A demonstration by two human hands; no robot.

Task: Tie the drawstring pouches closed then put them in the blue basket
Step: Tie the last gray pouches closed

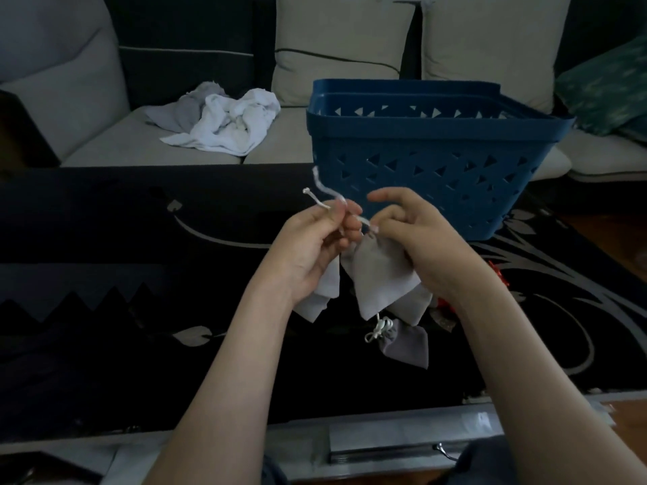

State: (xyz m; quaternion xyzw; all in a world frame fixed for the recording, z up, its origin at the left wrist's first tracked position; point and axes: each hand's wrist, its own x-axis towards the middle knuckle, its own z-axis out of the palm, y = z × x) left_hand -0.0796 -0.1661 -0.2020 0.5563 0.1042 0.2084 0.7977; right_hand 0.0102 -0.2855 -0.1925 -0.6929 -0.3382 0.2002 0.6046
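Observation:
A grey drawstring pouch (380, 278) hangs in the air between my hands, above the black table. My left hand (315, 241) pinches its white drawstring (324, 190), whose ends curl up and to the left. My right hand (416, 236) grips the pouch at its gathered neck. More grey pouches (324, 295) lie on the table under my hands, partly hidden. A darker grey pouch (406, 344) with a knotted white cord lies nearer to me. The blue basket (430, 159) stands just beyond my hands, on the right.
The black table (140, 292) carries a silver leaf pattern. A light sofa (175, 148) behind it holds a heap of white cloth (227, 120). Something red (497, 274) shows by my right wrist. A grey drawer front with a handle (402, 446) is at the near edge.

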